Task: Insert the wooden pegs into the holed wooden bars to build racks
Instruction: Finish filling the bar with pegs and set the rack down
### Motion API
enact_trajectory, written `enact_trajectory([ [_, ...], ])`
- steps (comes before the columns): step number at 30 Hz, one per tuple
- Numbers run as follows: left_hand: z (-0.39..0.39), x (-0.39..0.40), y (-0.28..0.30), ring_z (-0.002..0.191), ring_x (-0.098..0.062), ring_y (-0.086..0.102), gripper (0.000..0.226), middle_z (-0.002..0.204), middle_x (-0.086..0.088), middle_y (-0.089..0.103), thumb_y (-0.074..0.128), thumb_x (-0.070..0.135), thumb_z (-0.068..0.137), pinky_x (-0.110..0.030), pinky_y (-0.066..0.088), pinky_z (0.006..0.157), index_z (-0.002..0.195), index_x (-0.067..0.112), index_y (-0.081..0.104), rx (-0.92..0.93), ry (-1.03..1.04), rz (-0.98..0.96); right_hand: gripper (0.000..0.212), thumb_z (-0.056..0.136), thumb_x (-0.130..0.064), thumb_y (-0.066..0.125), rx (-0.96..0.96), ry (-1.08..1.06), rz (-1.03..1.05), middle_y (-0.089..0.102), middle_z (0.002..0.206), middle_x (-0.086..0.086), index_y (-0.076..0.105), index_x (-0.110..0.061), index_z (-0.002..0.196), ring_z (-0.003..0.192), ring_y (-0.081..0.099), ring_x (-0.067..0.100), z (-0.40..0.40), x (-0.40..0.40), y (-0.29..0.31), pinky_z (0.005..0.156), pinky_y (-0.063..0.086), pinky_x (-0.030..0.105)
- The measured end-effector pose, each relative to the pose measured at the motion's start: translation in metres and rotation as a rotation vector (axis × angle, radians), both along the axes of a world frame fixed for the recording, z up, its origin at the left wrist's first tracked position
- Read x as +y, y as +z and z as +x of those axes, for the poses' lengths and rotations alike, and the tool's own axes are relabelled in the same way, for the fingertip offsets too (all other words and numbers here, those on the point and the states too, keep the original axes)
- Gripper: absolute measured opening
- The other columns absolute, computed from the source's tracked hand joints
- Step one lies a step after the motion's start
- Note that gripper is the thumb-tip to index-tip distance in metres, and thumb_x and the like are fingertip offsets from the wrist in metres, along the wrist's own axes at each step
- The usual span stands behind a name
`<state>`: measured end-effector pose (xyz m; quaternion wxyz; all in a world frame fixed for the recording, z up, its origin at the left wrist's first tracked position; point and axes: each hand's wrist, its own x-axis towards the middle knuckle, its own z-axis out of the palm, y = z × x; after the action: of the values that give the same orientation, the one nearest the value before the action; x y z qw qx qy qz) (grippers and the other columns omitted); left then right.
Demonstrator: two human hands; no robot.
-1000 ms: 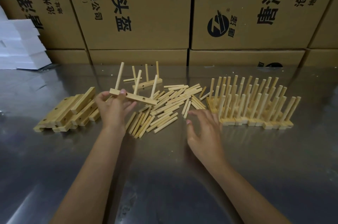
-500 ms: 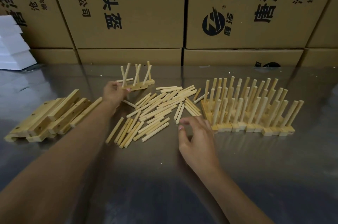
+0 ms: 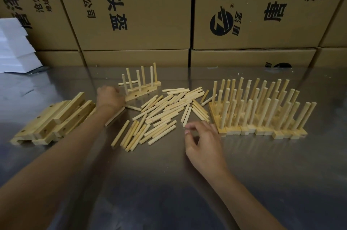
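Reading "头盔", cardboard boxes (image 3: 131, 10), loose pegs (image 3: 161, 115)

Dim, warm light falls from overhead, and the metal table (image 3: 262, 182) throws back soft grey glare in streaks with muddy reflections. Wide-angle distortion bends the cardboard boxes (image 3: 131, 4) near the edges. The left hand (image 3: 109, 98) is slightly motion-blurred; shadows are soft.
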<state>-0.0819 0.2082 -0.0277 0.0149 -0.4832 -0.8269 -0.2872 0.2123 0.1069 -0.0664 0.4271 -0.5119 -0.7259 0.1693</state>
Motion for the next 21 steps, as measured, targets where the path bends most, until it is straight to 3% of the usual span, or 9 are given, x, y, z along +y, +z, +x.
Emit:
enact_trajectory([
  [4,-0.022,-0.025,0.012,0.123,-0.037,0.043,0.031,0.126,-0.024,0.052,0.056,0.016,0.096,-0.043,0.041,0.101,0.120,-0.004,0.060,0.330,0.025,-0.198,0.017,0.094,-0.017,0.055,-0.015,-0.011,-0.008,0.060,0.102,-0.011,0.066,-0.021,0.105,0.104,0.044,0.006,-0.001,-0.001,0.001,0.095,0.043,0.037],
  [7,-0.031,-0.039,0.018,0.106,-0.034,0.059,0.029,0.110,-0.019,0.064,0.058,0.022,0.095,-0.039,0.051,0.090,0.113,0.000,0.063,0.358,0.026,-0.418,0.015,0.093,-0.015,0.055,-0.016,-0.017,-0.015,0.061,0.101,-0.010,0.066,-0.020,0.102,0.103,0.045,0.006,-0.001,-0.001,0.001,0.094,0.043,0.035],
  [10,-0.031,-0.047,0.019,0.104,-0.033,0.061,0.028,0.111,-0.018,0.064,0.059,0.021,0.094,-0.038,0.052,0.084,0.115,0.003,0.063,0.339,0.021,-0.456,0.015,0.092,-0.014,0.055,-0.025,-0.020,-0.025,0.061,0.099,-0.008,0.067,-0.020,0.099,0.100,0.045,0.007,0.000,0.000,0.001,0.092,0.043,0.032],
  [16,-0.021,-0.062,0.014,0.110,-0.038,0.059,0.037,0.123,-0.020,0.059,0.058,0.023,0.096,-0.044,0.052,0.090,0.131,0.011,0.053,0.249,-0.007,-0.387,0.015,0.091,-0.011,0.054,-0.023,-0.027,-0.040,0.061,0.097,-0.006,0.067,-0.018,0.096,0.101,0.048,0.011,0.002,-0.001,0.000,0.087,0.042,0.026],
  [21,0.006,-0.083,0.026,0.105,-0.045,0.054,0.032,0.116,-0.030,0.054,0.039,0.019,0.104,-0.051,0.044,0.084,0.129,0.000,0.046,0.124,-0.034,0.023,0.016,0.090,-0.010,0.054,-0.057,-0.022,-0.061,0.061,0.097,-0.004,0.067,-0.018,0.094,0.102,0.048,0.014,0.001,-0.001,0.001,0.092,0.044,0.035],
])
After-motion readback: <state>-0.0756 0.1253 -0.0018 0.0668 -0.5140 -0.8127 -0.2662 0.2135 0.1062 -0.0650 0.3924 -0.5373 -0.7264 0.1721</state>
